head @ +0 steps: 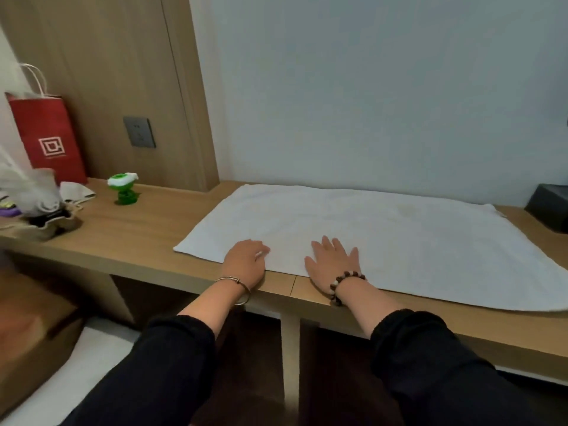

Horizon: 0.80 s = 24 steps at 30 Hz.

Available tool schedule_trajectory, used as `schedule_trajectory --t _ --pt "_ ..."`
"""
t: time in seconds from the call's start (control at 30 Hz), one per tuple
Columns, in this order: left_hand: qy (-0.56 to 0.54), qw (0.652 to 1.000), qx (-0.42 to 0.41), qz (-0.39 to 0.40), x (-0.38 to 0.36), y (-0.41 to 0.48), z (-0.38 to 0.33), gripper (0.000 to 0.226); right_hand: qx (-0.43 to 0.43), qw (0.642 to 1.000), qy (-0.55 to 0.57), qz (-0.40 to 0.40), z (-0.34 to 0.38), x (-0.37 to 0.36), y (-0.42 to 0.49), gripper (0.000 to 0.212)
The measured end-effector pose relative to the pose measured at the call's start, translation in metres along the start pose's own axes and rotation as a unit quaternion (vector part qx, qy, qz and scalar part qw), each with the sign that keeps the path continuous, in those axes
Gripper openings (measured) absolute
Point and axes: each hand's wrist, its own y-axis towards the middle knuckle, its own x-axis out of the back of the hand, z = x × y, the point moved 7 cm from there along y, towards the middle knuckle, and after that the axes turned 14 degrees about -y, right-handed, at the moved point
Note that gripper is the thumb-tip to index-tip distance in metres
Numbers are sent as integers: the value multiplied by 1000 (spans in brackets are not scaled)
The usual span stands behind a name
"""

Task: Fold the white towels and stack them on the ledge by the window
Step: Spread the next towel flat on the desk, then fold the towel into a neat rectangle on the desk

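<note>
At the near edge of the worktop, the left hand curls its fingers on the white towel, pinching or not I cannot tell; the right hand presses flat, fingers apart. Farther right the spread towel overhangs: a lopsided pull could slide it off.

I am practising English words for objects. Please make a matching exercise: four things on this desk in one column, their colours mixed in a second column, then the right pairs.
Things:
1. towel
2. paper bag
3. toy
4. box

Colours:
A. green
B. black
C. white
D. red

Pairs: 1-C, 2-D, 3-A, 4-B
</note>
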Motion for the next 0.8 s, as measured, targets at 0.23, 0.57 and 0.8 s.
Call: schedule_trajectory --t 0.23,0.57,0.8 --pt "38 981 115 -152 84 2 62 32 1 999 -38 -13 0 -7 2 57" --pt "27 928 321 -185 112 16 89 30 1 1000 22 -22 -4 0 1 53" --pt "-170 929 288 -160 94 32 52 33 -51 949 302 -80 -39 19 -17 31"
